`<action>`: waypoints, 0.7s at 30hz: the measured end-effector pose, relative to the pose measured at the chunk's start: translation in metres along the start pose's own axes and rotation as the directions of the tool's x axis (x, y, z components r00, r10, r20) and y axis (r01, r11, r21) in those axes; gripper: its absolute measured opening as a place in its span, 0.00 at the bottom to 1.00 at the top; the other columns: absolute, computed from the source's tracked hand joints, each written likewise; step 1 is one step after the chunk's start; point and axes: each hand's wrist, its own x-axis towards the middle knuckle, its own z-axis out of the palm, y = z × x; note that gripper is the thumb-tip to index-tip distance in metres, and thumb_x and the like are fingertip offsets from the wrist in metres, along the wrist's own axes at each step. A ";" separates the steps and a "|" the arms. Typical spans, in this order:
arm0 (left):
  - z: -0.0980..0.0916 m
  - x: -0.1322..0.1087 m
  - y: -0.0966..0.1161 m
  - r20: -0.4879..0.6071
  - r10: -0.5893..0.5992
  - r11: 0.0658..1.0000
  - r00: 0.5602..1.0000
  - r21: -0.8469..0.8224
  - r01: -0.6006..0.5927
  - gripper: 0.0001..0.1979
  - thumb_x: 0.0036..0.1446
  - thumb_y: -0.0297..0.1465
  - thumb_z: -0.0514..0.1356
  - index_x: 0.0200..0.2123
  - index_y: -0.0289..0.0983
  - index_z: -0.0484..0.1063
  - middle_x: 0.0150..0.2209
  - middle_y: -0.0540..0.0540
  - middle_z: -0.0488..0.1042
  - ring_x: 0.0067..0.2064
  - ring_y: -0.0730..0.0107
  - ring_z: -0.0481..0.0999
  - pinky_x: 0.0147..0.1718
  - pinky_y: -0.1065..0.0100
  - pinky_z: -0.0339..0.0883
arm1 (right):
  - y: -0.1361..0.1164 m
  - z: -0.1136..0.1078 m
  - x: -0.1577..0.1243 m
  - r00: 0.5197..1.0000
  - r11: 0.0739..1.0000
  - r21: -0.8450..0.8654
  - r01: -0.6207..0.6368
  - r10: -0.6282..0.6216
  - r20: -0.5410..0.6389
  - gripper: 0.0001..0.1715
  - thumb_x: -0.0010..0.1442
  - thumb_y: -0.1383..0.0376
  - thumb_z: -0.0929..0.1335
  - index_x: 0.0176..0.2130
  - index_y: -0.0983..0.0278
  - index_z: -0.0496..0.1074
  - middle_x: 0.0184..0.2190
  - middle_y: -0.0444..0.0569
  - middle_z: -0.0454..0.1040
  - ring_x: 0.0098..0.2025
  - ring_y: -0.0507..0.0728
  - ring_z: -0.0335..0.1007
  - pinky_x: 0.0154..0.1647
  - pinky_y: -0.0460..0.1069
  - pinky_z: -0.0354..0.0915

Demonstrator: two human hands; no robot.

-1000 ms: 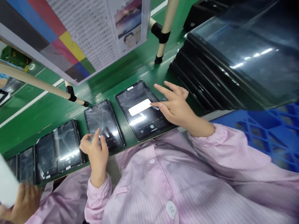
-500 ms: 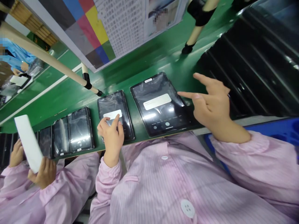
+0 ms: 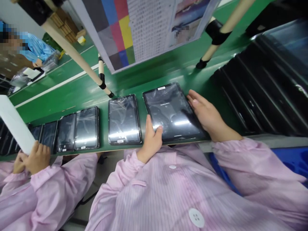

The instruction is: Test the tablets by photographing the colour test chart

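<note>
The tablet (image 3: pixel 172 112) lies at the conveyor's (image 3: pixel 79 93) near edge, left hand (image 3: pixel 151 141) and right hand (image 3: pixel 208 117) clasping its two sides.

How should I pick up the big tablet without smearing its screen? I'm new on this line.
Take the tablet by its two long side edges, coming in from the near end, as the left hand and right hand sit now. It lies flat on the green belt with film over the glass, so an edge grip keeps fingers off the screen.
</note>
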 end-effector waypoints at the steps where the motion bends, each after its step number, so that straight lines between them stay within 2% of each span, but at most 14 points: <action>1: 0.006 0.001 0.001 -0.014 0.009 0.999 1.000 -0.033 -0.009 0.36 0.66 0.35 0.54 0.73 0.36 0.44 0.76 0.39 0.41 0.77 0.63 0.40 0.73 0.58 0.35 | -0.001 0.002 -0.001 1.000 0.999 0.017 -0.027 0.027 -0.010 0.36 0.60 0.52 0.71 0.63 0.61 0.69 0.68 0.56 0.63 0.70 0.62 0.59 0.73 0.56 0.52; 3: 0.008 0.000 0.007 -0.044 0.044 0.995 0.998 -0.091 -0.048 0.36 0.66 0.35 0.54 0.72 0.35 0.46 0.76 0.38 0.42 0.76 0.64 0.40 0.73 0.59 0.35 | -0.007 0.006 -0.008 0.998 0.998 0.024 -0.058 0.058 -0.028 0.33 0.58 0.54 0.72 0.60 0.60 0.72 0.67 0.56 0.65 0.70 0.63 0.59 0.72 0.57 0.52; 6: -0.013 -0.013 0.021 -0.101 0.117 0.981 0.988 -0.141 -0.130 0.35 0.66 0.36 0.55 0.72 0.36 0.48 0.75 0.38 0.47 0.76 0.63 0.45 0.73 0.58 0.37 | -0.020 0.021 -0.033 0.999 0.999 -0.002 -0.034 0.033 -0.015 0.31 0.59 0.52 0.71 0.59 0.56 0.73 0.67 0.53 0.64 0.70 0.63 0.58 0.73 0.59 0.50; 8: -0.039 -0.026 0.028 -0.157 0.156 0.974 0.975 -0.137 -0.178 0.33 0.67 0.37 0.55 0.72 0.40 0.50 0.74 0.41 0.50 0.75 0.63 0.48 0.73 0.57 0.41 | -0.030 0.041 -0.052 1.000 1.000 0.000 0.013 -0.013 0.012 0.31 0.61 0.52 0.70 0.62 0.53 0.70 0.69 0.48 0.62 0.72 0.61 0.54 0.75 0.61 0.46; 11: -0.085 -0.042 0.030 -0.266 0.215 0.964 0.940 -0.093 -0.247 0.30 0.67 0.39 0.55 0.70 0.41 0.55 0.73 0.41 0.55 0.74 0.62 0.54 0.72 0.57 0.47 | -0.041 0.085 -0.072 0.985 0.995 0.004 0.097 -0.096 0.147 0.34 0.64 0.52 0.67 0.66 0.52 0.63 0.72 0.43 0.55 0.75 0.57 0.45 0.77 0.60 0.39; 15: -0.141 -0.041 0.011 -0.407 0.276 0.947 0.871 -0.041 -0.319 0.30 0.66 0.43 0.57 0.67 0.40 0.59 0.71 0.38 0.59 0.72 0.59 0.58 0.70 0.58 0.53 | -0.040 0.151 -0.072 0.945 0.987 0.025 0.157 -0.158 0.287 0.39 0.65 0.49 0.65 0.70 0.53 0.56 0.74 0.42 0.48 0.76 0.55 0.39 0.77 0.57 0.37; 18: -0.174 -0.024 -0.015 -0.431 0.179 0.979 0.884 -0.013 -0.205 0.31 0.65 0.45 0.57 0.66 0.38 0.60 0.70 0.36 0.60 0.72 0.60 0.59 0.69 0.59 0.54 | -0.025 0.183 -0.065 0.931 0.986 -0.039 0.160 -0.138 0.338 0.46 0.63 0.46 0.66 0.72 0.59 0.54 0.75 0.48 0.44 0.77 0.57 0.35 0.77 0.56 0.36; 21: -0.194 -0.004 -0.038 -0.407 0.025 0.999 0.913 -0.011 -0.032 0.30 0.63 0.45 0.59 0.63 0.36 0.64 0.68 0.34 0.65 0.70 0.57 0.63 0.69 0.56 0.55 | -0.004 0.191 -0.061 0.948 0.989 -0.130 0.073 -0.028 0.317 0.53 0.59 0.42 0.67 0.73 0.61 0.51 0.76 0.51 0.41 0.77 0.59 0.33 0.77 0.57 0.33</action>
